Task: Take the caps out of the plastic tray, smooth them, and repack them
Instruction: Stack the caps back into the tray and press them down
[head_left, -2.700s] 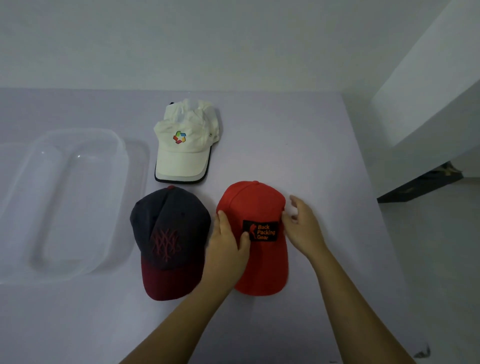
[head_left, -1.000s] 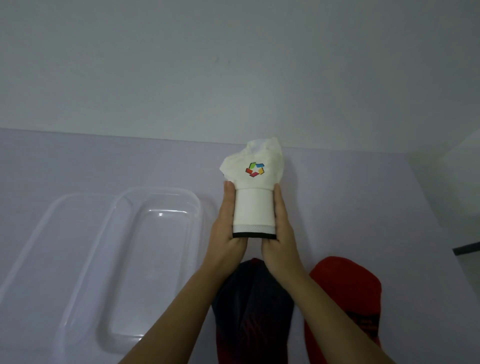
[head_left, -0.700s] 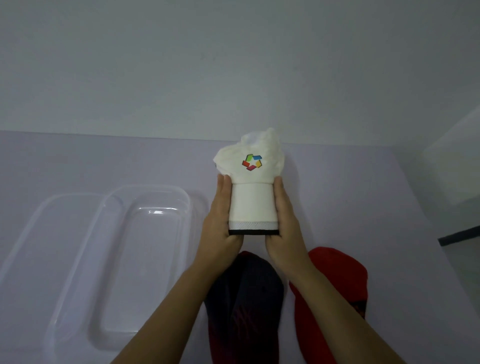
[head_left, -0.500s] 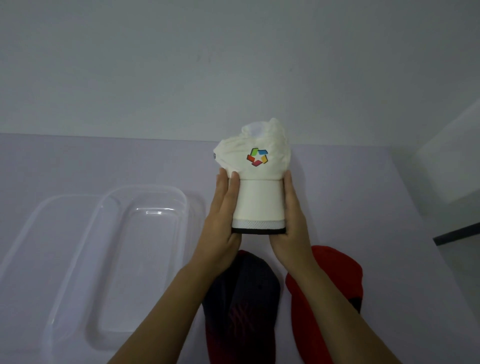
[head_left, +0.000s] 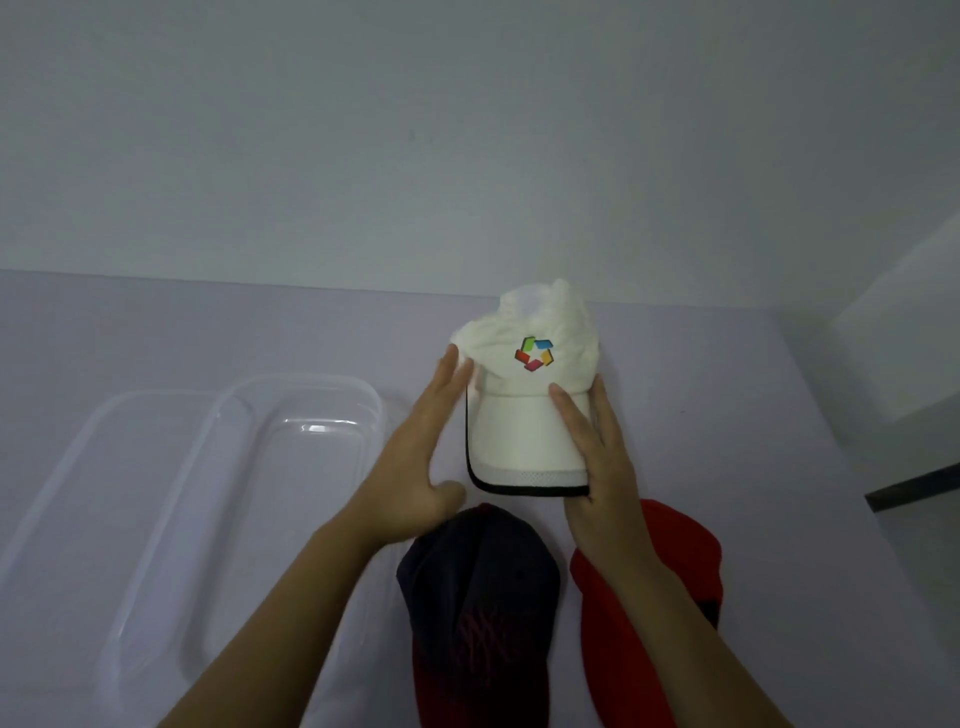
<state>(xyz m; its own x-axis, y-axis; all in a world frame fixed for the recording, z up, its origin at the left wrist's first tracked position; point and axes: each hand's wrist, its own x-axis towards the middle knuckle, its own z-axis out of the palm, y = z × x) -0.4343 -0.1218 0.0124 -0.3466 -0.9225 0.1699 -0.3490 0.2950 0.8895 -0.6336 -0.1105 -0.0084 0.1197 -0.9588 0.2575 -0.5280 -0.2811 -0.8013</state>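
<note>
While the white cap (head_left: 530, 410) sits brim-toward-viewer on the lilac table (head_left: 727, 395), pinned at the right brim edge by right hand (head_left: 597, 462), fingers laid along the brim and thumb seemingly under it; likely steadied so the crumpled crown can be worked flat. Left hand (head_left: 421, 457) spread flat, fingers apart, clamped on nothing, fingertips just touching the crown's left side. Dark cap (head_left: 478, 597) and red cap (head_left: 670, 597) side by side nearer the body, partly under the forearms, apparently parked until repacking. Clear plastic tray (head_left: 156, 467) to the left, holding no caps, well apart from the white cap. Open table beyond and right of the white cap; wall edge close behind the crown, table edge farther right, so room for smoothing mostly sideways
</note>
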